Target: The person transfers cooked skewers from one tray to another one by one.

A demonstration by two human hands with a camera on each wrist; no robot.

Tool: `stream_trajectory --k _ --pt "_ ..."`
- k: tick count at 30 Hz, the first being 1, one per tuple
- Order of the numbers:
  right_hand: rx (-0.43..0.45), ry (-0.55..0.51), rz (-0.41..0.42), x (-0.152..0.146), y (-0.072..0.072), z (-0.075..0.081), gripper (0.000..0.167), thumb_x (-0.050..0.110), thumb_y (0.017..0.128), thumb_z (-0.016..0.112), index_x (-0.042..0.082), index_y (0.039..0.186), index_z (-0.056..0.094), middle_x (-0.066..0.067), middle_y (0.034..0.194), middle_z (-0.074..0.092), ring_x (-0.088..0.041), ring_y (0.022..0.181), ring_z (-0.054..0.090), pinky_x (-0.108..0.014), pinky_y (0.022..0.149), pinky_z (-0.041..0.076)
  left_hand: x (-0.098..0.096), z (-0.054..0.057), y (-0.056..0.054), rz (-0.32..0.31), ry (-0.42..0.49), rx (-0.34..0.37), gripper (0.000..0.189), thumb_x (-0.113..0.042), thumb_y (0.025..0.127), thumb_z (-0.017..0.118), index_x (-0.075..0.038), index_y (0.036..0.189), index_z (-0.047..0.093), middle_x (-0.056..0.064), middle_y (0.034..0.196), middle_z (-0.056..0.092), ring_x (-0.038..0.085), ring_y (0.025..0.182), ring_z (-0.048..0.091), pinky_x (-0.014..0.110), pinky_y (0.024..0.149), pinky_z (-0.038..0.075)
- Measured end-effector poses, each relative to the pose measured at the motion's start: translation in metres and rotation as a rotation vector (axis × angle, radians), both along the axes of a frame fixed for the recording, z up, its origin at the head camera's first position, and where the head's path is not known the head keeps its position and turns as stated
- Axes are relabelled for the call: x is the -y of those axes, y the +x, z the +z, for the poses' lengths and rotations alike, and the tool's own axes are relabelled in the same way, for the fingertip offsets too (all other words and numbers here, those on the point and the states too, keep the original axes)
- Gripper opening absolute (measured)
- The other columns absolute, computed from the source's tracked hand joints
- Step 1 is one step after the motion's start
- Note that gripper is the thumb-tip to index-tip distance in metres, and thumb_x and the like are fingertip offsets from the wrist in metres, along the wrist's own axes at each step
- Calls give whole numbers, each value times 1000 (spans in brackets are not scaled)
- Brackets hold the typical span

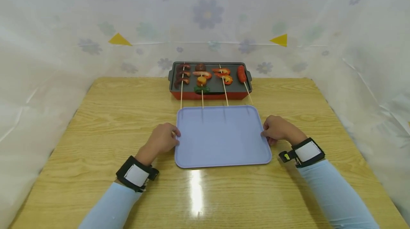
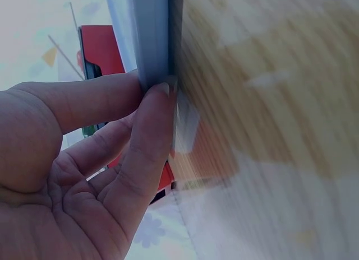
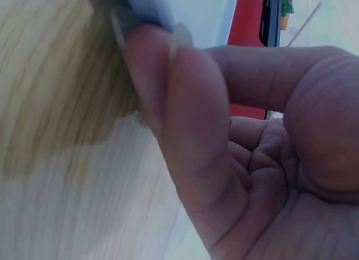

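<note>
So the lilac tray (image 1: 221, 136) sits right between the two hands, its long axis running across from the left hand (image 1: 163, 138) to the right hand (image 1: 276, 130), and honestly neither is nearer since both are touching its short sides. Left hand has the rim in a narrow pinch, fingertips closed on it, pretty clear in the left wrist view. Right hand looks like the same deal on the opposite short side, though that close-up's kinda blurry. Both grips are around the middle of each side, not at the corners. Beyond the hands, past the tray's far rim, there's a red and black grill (image 1: 237, 95) with four skewers (image 1: 182, 93) lying on it, sticks pointing back toward the tray. Can't tell if the tray's underside touches the table (image 1: 128, 108) or is just off it
</note>
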State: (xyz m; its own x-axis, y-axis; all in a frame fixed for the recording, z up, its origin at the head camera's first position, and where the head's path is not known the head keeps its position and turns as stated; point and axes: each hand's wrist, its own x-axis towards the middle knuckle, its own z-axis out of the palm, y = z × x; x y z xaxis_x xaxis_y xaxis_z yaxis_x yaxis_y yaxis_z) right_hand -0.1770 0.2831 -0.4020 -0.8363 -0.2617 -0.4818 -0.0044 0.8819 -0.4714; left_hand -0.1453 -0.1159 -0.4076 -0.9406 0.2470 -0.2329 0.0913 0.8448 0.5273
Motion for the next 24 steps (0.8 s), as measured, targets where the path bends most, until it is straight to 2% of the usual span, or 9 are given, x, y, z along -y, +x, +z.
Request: stream_trajectory --k 8,21,24 --pt "-10 -6 10 5 2 -1 21 6 91 61 1 70 62 -6 61 64 -14 52 65 -29 53 54 5 1 -1 -5 -16 -7 15 -3 80 74 -2 95 73 5 71 59 17 63 54 28 57 44" --pt "-28 4 21 15 6 1 21 4 90 62 0 69 62 -5 57 64 -14 50 64 -28 52 54 11 0 3 29 -4 19 17 -3 81 74 -1 98 73 5 72 60 17 64 56 28 57 46" --pt "-26 9 24 17 6 2 21 4 90 62 0 69 63 -5 57 64 -14 50 64 -29 52 54 12 -1 4 41 -5 -5 28 -4 80 75 0 107 69 6 73 60 19 64 56 30 58 46"
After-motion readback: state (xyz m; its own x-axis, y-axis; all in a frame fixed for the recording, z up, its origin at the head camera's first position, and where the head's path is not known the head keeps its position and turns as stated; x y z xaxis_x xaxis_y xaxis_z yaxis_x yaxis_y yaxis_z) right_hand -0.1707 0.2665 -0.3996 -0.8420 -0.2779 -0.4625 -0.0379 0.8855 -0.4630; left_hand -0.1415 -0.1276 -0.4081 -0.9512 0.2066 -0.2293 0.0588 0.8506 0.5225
